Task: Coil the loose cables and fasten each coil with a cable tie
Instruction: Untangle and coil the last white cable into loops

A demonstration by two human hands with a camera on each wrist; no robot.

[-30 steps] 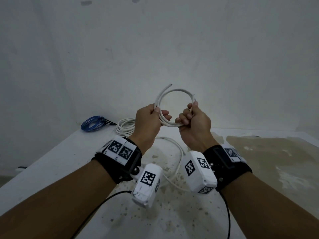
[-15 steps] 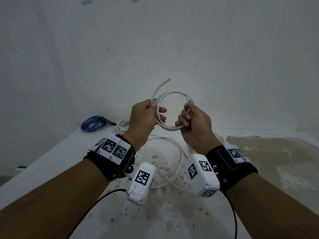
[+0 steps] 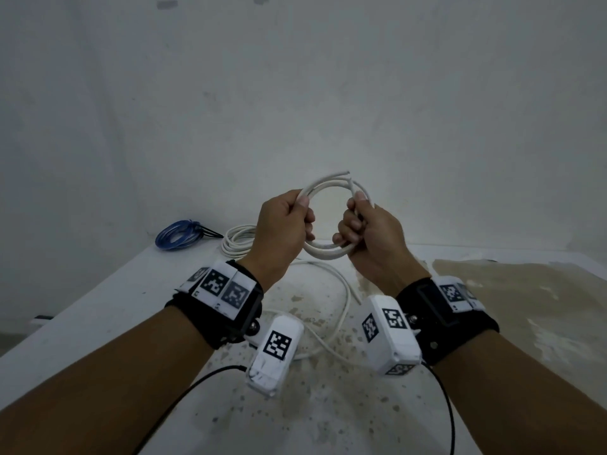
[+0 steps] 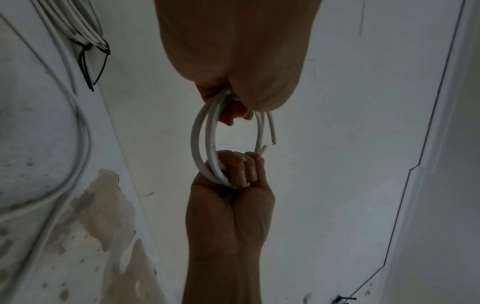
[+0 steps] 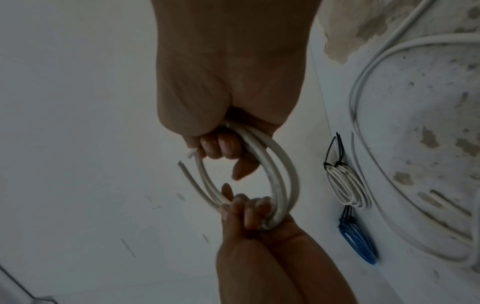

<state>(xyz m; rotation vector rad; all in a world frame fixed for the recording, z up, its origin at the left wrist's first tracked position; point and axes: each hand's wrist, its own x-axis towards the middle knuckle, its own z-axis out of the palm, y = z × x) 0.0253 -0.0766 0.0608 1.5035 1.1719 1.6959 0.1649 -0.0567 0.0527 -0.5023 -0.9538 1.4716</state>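
Note:
I hold a small coil of white cable [image 3: 325, 249] in the air above the table, between both hands. My left hand [image 3: 289, 221] grips its left side with curled fingers, and my right hand [image 3: 363, 229] grips its right side. The left wrist view shows the white coil [image 4: 198, 142] running from my left hand [image 4: 231, 102] to my right hand [image 4: 239, 172]. In the right wrist view the coil [image 5: 281, 185] has several turns and a loose cut end [image 5: 182, 164] sticking out. No cable tie is on this coil.
A blue coil [image 3: 179, 236] and a white coil [image 3: 238, 243], both bound with black ties, lie at the table's back left. A loose white cable [image 3: 341, 297] loops across the stained white table [image 3: 98, 307] beneath my hands. A wall stands close behind.
Both hands have lifted the coil a little and shifted their grip along it. The loose cable end now lies closer along the top of the loop.

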